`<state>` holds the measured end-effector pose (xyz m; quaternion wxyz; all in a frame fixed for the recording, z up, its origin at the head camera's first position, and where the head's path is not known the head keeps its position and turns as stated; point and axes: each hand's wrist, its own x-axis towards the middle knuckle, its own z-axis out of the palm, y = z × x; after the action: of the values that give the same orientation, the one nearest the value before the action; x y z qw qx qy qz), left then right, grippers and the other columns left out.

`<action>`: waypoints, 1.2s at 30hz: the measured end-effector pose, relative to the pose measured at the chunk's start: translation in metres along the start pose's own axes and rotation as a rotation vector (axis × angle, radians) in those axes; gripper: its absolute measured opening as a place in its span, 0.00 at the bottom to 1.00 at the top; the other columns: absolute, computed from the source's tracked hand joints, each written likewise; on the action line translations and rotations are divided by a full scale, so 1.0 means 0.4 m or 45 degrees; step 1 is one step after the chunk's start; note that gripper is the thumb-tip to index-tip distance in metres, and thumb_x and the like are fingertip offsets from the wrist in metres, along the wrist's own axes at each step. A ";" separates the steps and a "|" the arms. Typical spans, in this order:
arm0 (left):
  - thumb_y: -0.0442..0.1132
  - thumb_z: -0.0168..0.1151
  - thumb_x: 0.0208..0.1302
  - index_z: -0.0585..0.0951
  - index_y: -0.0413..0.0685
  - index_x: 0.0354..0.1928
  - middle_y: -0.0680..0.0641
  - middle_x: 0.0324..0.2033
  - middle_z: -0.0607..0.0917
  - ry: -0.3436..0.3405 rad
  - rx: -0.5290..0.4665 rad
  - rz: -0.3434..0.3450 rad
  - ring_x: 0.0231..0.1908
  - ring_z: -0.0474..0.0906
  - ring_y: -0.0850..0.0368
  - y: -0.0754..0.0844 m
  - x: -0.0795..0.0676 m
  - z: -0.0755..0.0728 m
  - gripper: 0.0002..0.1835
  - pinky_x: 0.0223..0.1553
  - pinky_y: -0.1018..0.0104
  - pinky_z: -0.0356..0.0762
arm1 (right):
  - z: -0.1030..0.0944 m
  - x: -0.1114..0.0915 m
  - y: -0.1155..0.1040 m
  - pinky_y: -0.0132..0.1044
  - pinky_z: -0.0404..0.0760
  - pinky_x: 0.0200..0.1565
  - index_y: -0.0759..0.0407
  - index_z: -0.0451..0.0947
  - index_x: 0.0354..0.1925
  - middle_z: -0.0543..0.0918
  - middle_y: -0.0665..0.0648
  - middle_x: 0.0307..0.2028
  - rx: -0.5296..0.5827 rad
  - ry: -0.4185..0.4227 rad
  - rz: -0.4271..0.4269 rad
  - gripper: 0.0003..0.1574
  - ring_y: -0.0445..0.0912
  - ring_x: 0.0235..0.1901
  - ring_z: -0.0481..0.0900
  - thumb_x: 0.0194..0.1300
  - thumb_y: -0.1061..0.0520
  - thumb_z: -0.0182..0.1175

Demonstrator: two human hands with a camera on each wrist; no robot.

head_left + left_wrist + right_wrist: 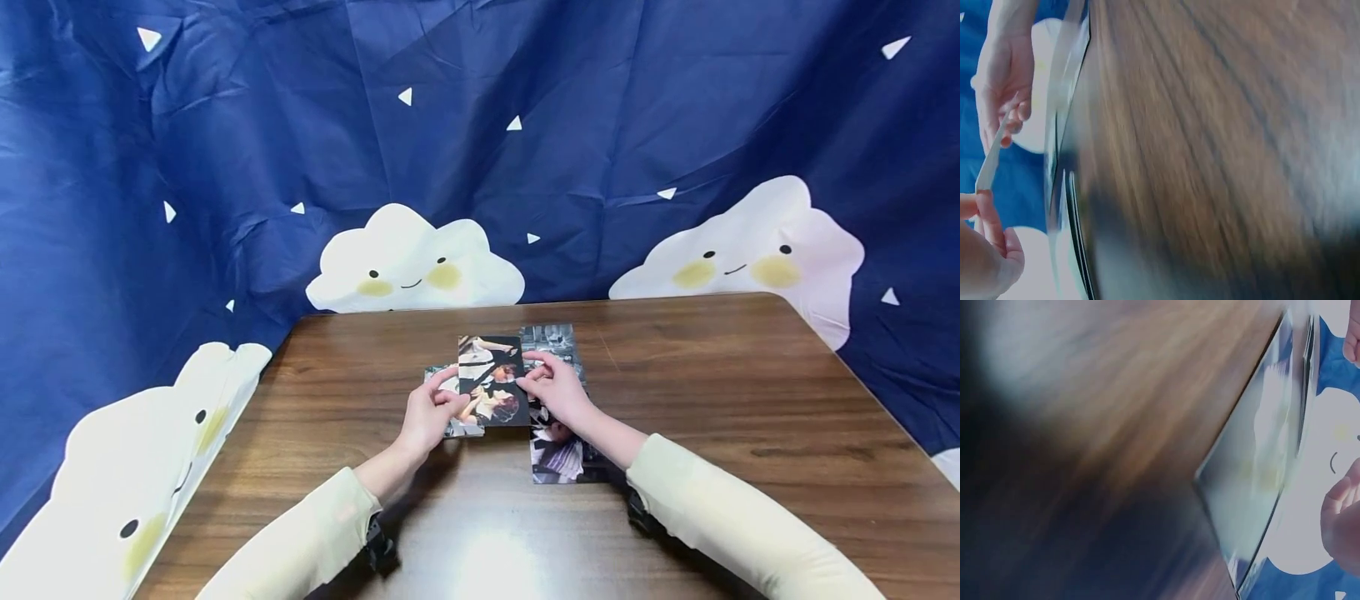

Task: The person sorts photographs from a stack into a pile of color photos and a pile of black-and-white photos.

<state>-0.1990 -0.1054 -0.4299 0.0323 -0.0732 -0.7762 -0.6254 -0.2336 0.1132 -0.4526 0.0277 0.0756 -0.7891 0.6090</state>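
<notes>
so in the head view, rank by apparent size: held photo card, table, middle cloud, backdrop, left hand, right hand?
1. backdrop
2. table
3. middle cloud
4. held photo card
5. left hand and right hand: about alike, not ranked against each other

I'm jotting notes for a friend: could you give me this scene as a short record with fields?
Held item: dark photo card, raised above the table
Left hand: holds the card's left edge
Right hand: holds its right edge
Lying nearby: photo prints, partly hidden; count unclear
Table: brown wood-grain
Backdrop: blue cloth, smiling clouds
</notes>
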 end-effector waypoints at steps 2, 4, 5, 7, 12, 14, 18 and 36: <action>0.21 0.62 0.58 0.70 0.25 0.61 0.31 0.25 0.82 -0.031 0.001 -0.005 0.23 0.73 0.61 0.036 -0.013 0.010 0.27 0.30 0.75 0.66 | -0.017 -0.006 -0.005 0.28 0.71 0.25 0.68 0.72 0.59 0.81 0.53 0.25 -0.013 0.003 -0.009 0.29 0.43 0.21 0.75 0.59 0.68 0.65; 0.21 0.62 0.59 0.68 0.25 0.63 0.34 0.25 0.83 -0.067 -0.011 0.004 0.23 0.73 0.62 0.045 -0.022 0.019 0.29 0.30 0.75 0.68 | -0.034 -0.015 -0.008 0.30 0.71 0.25 0.69 0.70 0.61 0.81 0.55 0.24 -0.024 -0.007 -0.012 0.30 0.45 0.21 0.75 0.60 0.67 0.65; 0.21 0.62 0.59 0.67 0.26 0.64 0.35 0.24 0.82 -0.086 -0.027 0.002 0.23 0.72 0.62 0.047 -0.024 0.024 0.30 0.30 0.75 0.67 | -0.043 -0.020 -0.008 0.30 0.72 0.25 0.68 0.70 0.62 0.82 0.55 0.24 -0.027 -0.014 -0.008 0.31 0.45 0.21 0.75 0.61 0.67 0.65; 0.21 0.61 0.59 0.65 0.25 0.66 0.39 0.22 0.82 -0.133 -0.061 0.010 0.23 0.72 0.62 0.049 -0.031 0.033 0.32 0.29 0.75 0.67 | -0.061 -0.031 -0.009 0.31 0.74 0.26 0.69 0.68 0.63 0.83 0.56 0.25 -0.027 -0.036 -0.010 0.32 0.46 0.21 0.76 0.62 0.67 0.64; 0.21 0.61 0.59 0.60 0.26 0.68 0.43 0.23 0.81 -0.234 -0.076 0.036 0.21 0.73 0.62 0.066 -0.051 0.058 0.36 0.29 0.75 0.71 | -0.107 -0.056 -0.006 0.36 0.78 0.25 0.72 0.65 0.65 0.84 0.60 0.25 -0.048 -0.094 -0.059 0.34 0.47 0.20 0.77 0.62 0.69 0.63; 0.22 0.62 0.59 0.58 0.26 0.69 0.42 0.24 0.81 -0.267 -0.053 0.042 0.21 0.73 0.62 0.065 -0.055 0.070 0.37 0.29 0.75 0.72 | -0.121 -0.068 -0.005 0.39 0.79 0.25 0.71 0.64 0.65 0.84 0.60 0.25 -0.079 -0.095 -0.065 0.35 0.50 0.20 0.77 0.62 0.68 0.63; 0.22 0.62 0.59 0.56 0.27 0.70 0.38 0.25 0.81 -0.323 -0.027 0.052 0.22 0.75 0.61 0.043 -0.055 0.094 0.39 0.30 0.74 0.74 | -0.145 -0.093 0.001 0.42 0.80 0.25 0.70 0.63 0.67 0.84 0.59 0.26 -0.120 -0.106 -0.039 0.36 0.53 0.20 0.77 0.63 0.67 0.62; 0.31 0.68 0.58 0.61 0.31 0.69 0.48 0.27 0.85 -0.662 0.197 0.017 0.21 0.75 0.61 -0.051 -0.032 0.148 0.39 0.27 0.74 0.73 | -0.222 -0.171 0.057 0.35 0.75 0.20 0.76 0.61 0.65 0.82 0.58 0.24 -0.176 -0.161 0.028 0.37 0.45 0.18 0.74 0.62 0.67 0.63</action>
<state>-0.1872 -0.0529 -0.4639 -0.1586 -0.2338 -0.8034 -0.5241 -0.1738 0.2105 -0.4609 -0.0238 0.1032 -0.8301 0.5475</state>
